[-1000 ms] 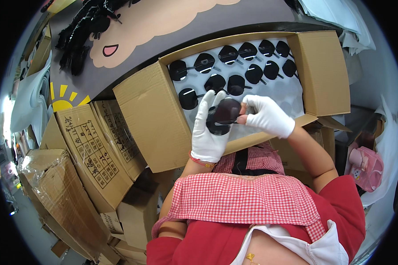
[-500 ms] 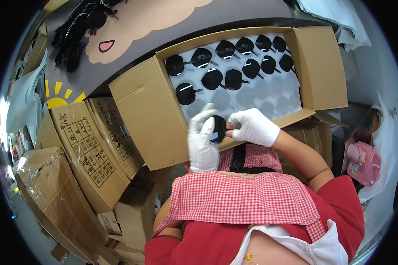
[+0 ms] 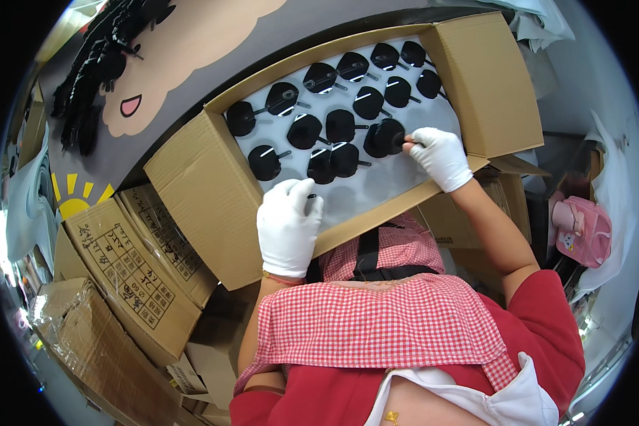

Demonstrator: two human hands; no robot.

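At the far left, closed brown cardboard cartons (image 3: 131, 266) with printed grids are stacked below the surface's edge. Next to them, an open brown cardboard box (image 3: 199, 192) lined with a white sheet (image 3: 376, 181) lies on the grey surface (image 3: 192, 78). On that sheet sit small black rounded parts with thin stems (image 3: 330, 124), in rough rows that fill the far half of the box; the near strip of the sheet is bare, so by the look of it the layer is about half laid out.

The white-gloved left hand (image 3: 289, 227) rests on the box's near edge, its fingers curled together around something small and dark, of which only a tip shows. Further right, the white-gloved right hand (image 3: 440, 156) reaches to the box's right side, its fingers pinched on the stem of one black rounded part (image 3: 385, 137) sitting on the sheet at the near end of the rows.
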